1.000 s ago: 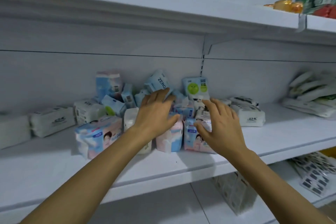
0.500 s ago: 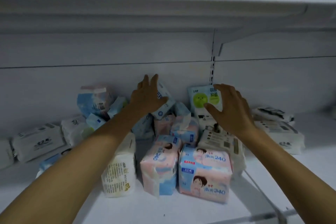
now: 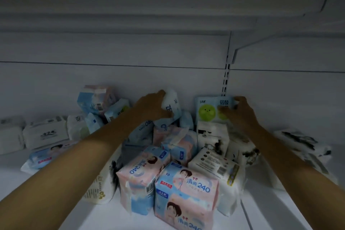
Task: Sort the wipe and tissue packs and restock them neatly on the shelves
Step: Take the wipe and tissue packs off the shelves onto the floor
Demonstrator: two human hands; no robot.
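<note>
The white shelf [image 3: 276,209] holds a jumbled heap of wipe and tissue packs [image 3: 173,142], with white tissue packs [image 3: 44,134] lying flat to its left. Both hands have reached past the pink-and-blue 240 packs [image 3: 186,188] to the back wall, where the left hand [image 3: 149,108] curls round a pale blue ZERO pack [image 3: 172,106] and the right hand [image 3: 240,114] pinches the green-face pack [image 3: 209,110] at its upper corner; sorting looks barely begun

240 packs [image 3: 186,190] in front; behind, ZERO pack [image 3: 172,106] left of flat pack [image 3: 209,110], against back wall [image 3: 112,76].
</note>
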